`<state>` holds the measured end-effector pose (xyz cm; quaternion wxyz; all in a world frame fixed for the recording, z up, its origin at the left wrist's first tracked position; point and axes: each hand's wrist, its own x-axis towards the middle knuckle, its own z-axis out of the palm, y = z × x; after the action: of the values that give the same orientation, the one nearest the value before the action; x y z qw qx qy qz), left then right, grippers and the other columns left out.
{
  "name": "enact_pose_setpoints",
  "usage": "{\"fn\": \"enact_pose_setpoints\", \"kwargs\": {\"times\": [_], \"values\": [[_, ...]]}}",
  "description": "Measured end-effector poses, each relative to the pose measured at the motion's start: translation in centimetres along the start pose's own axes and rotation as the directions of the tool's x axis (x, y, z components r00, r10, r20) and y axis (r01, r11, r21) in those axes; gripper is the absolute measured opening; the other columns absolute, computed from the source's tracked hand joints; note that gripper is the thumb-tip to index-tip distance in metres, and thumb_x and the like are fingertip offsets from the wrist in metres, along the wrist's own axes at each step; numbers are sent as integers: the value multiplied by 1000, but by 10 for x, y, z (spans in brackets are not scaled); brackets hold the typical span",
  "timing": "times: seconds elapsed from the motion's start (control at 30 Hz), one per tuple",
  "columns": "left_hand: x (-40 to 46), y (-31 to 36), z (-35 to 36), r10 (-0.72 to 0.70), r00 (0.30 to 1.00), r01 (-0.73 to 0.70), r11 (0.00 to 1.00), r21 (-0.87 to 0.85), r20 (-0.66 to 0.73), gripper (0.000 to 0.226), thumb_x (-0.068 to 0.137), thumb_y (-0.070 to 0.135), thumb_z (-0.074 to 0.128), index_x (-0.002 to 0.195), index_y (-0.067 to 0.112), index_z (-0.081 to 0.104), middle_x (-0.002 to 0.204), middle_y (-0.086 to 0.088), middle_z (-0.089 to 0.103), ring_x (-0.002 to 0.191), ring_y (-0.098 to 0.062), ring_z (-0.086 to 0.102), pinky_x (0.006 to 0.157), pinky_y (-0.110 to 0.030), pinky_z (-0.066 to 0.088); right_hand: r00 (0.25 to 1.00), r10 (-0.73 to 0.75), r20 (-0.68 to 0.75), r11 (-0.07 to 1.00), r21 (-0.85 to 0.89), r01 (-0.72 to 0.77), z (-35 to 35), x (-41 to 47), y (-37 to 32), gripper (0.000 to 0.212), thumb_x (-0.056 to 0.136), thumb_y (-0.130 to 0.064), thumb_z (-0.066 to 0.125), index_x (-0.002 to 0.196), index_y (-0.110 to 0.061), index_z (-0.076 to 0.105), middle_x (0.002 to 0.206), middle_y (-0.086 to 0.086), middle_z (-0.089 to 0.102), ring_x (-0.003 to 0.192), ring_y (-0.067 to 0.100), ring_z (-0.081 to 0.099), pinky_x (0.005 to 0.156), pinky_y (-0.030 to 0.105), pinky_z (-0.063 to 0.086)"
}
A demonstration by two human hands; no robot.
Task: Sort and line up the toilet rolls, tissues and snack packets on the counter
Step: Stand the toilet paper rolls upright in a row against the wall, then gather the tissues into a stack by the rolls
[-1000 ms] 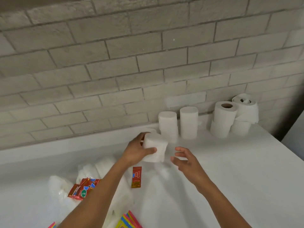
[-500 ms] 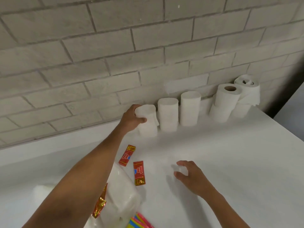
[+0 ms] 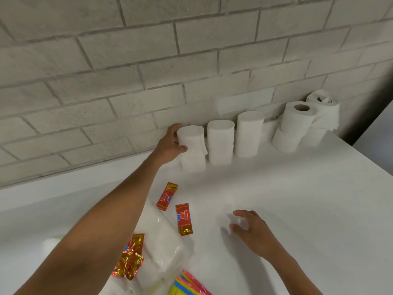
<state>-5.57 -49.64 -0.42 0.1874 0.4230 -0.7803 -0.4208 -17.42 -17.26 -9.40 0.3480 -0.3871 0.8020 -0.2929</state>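
Little has shifted — white counter (image 3: pixel 297 199), grey brick wall (image 3: pixel 148 60).

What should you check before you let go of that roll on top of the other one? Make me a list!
1. Top roll sits on the bottom roll: ok.
2. Top roll lined up straight over it: not ok, its loose edge overhangs on the right.
3. Left hand has its grip on the top roll: ok.
4. Stack stands in line with the next stack: ok.
5. Right hand free to help: ok, it holds nothing.
6. Stack steady once released: cannot tell.
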Motion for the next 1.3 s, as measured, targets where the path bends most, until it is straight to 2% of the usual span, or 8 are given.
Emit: {"fn": "enact_pose_setpoints", "kwargs": {"times": [0.13, 0.27, 0.53, 0.67, 0.93, 1.0, 1.2, 1.3], "values": [[-22, 3, -7, -9, 999, 10, 1000, 20, -54, 86, 87, 15, 75, 154, 27, 23, 145, -4, 48, 122, -24, 57, 94, -29, 42, 1000, -14, 12, 1000, -23, 15, 3, -5, 5, 42, 92, -40, 64, 132, -34, 55, 124, -16, 47, 105, 7, 53, 93, 22, 40], [-60, 6, -26, -23, 992, 36, 994, 108, -120, 72, 89, 28, 73, 150, 29, 35, 143, -2, 50, 116, -22, 58, 93, -28, 43, 999, -39, 29, 999, -34, 40, 6, -9, 5, 41, 91, -39, 66, 130, -33, 57, 124, -13, 49, 115, 12, 54, 99, 27, 42], [-161, 10, -60, -70, 962, 104, 988, 117, -264, 50, 93, 35, 67, 139, 33, 49, 135, 7, 56, 118, -15, 54, 84, -23, 40, 982, -154, 113, 988, -17, 157, 14, -15, -9, 42, 95, -34, 63, 136, -26, 55, 127, -9, 48, 122, 15, 53, 101, 23, 39], [-207, 7, -58, -104, 938, 175, 965, 194, -329, 46, 94, 33, 66, 138, 28, 52, 136, 4, 57, 119, -18, 55, 89, -25, 41, 963, -209, 171, 978, 31, 207, 22, -21, -25, 42, 95, -34, 63, 136, -26, 55, 132, -4, 50, 122, 14, 53, 100, 25, 41], [-264, -20, -42, -158, 929, 257, 926, 276, -335, 41, 95, 32, 63, 136, 30, 55, 133, 4, 57, 115, -14, 53, 92, -27, 44, 922, -291, 254, 957, 88, 278, 45, -31, -60, 38, 95, -41, 61, 132, -35, 53, 119, -11, 46, 116, 8, 48, 102, 32, 43], [-270, -24, -38, -146, 933, 255, 914, 316, -329, 40, 95, 32, 63, 135, 30, 57, 131, 4, 58, 117, -16, 54, 95, -28, 44, 917, -295, 268, 955, 103, 277, 52, -34, -65, 40, 94, -43, 62, 132, -34, 52, 118, -10, 47, 117, 11, 50, 96, 28, 44], [-279, -48, -31, -139, 959, 237, 867, 438, -246, 39, 93, 37, 61, 132, 35, 57, 134, 8, 59, 125, -16, 52, 103, -37, 47, 904, -311, 293, 950, 135, 283, 72, -41, -86, 63, 85, -48, 71, 140, -32, 43, 131, -6, 47, 115, 12, 53, 89, 25, 51], [-282, -61, -28, -95, 976, 186, 839, 511, -199, 37, 94, 40, 57, 131, 35, 58, 134, 10, 59, 128, -17, 49, 104, -38, 44, 914, -308, 263, 950, 129, 283, 84, -43, -97, 75, 78, -54, 74, 142, -37, 39, 134, -7, 44, 118, 13, 53, 94, 33, 54]]}}
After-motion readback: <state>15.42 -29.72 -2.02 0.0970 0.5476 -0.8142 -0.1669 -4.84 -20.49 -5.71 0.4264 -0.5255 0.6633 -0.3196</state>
